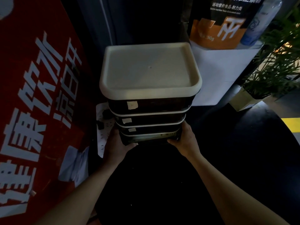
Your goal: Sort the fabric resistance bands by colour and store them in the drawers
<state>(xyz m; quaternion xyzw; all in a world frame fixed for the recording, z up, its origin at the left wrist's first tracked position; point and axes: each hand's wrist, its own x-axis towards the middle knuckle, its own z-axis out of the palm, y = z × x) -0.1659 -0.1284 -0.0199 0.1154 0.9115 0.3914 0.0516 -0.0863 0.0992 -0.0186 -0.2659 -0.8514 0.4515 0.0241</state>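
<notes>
1. Drawers [148, 120] stand stacked as one tall unit on the dark floor [162, 184], directly between the two hands; a pale tray-like lid [150, 69] caps the stack above them.
2. The left hand [121, 142] grips the lowest front corner on its side, fingers curled under the base; the right hand [183, 137] holds the opposite bottom corner, thumb along the front edge. Both are closed round the unit, not spread.
3. No fabric resistance bands show anywhere; whether any lie inside the dark drawer fronts cannot be told.
4. The unit looks like rigid moulded plastic, so it should hold its shape under a lift, and probably weighs little if the drawers are near empty.
5. Its height above the hands makes it top-heavy in the judgement of this view; tilting could let the drawers slide forward, since nothing visibly locks them.
6. The bottom corners seem the soundest hold; the smooth sides higher up would likely slip.
7. Small pale labels [132, 105] sit on the drawer fronts above the left hand.
8. A white power strip [103, 127] lies on the floor just beyond the left hand, with a red sign [37, 95] further out; a potted plant [276, 62] stands well beyond the right hand.
</notes>
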